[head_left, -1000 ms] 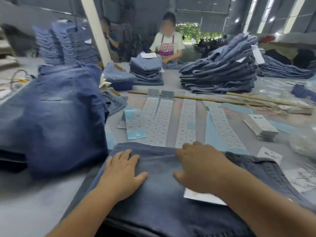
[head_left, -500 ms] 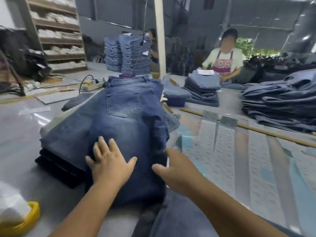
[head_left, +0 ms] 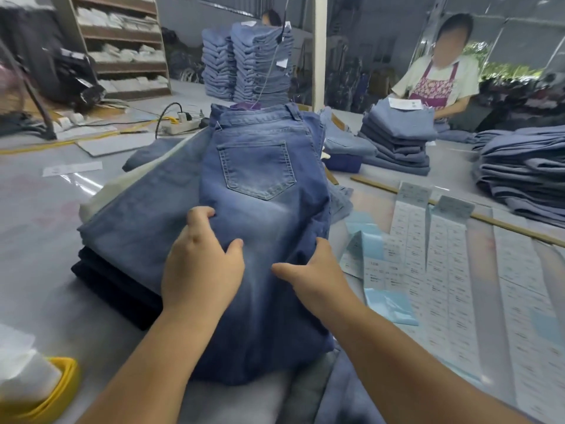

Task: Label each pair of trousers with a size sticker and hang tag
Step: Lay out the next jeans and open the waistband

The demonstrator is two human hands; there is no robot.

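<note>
Head view: the top pair of blue jeans (head_left: 260,215) lies back pocket up on a stack at the table's (head_left: 36,240) near left. The left hand (head_left: 200,264) bunches its denim in a curled grip. The right hand (head_left: 312,276) grips its right edge, fingers tucked under. Size-sticker sheets (head_left: 443,270) lie just right.

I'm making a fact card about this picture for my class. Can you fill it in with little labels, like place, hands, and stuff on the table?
Place: a workshop table with folded jeans
Left hand: grips the top pair of jeans, fingers curled into the cloth
Right hand: holds the same pair at its right edge
Pile underneath: darker jeans
To the right: sticker sheets lying flat
Far side: tall jeans stacks, another worker
</note>
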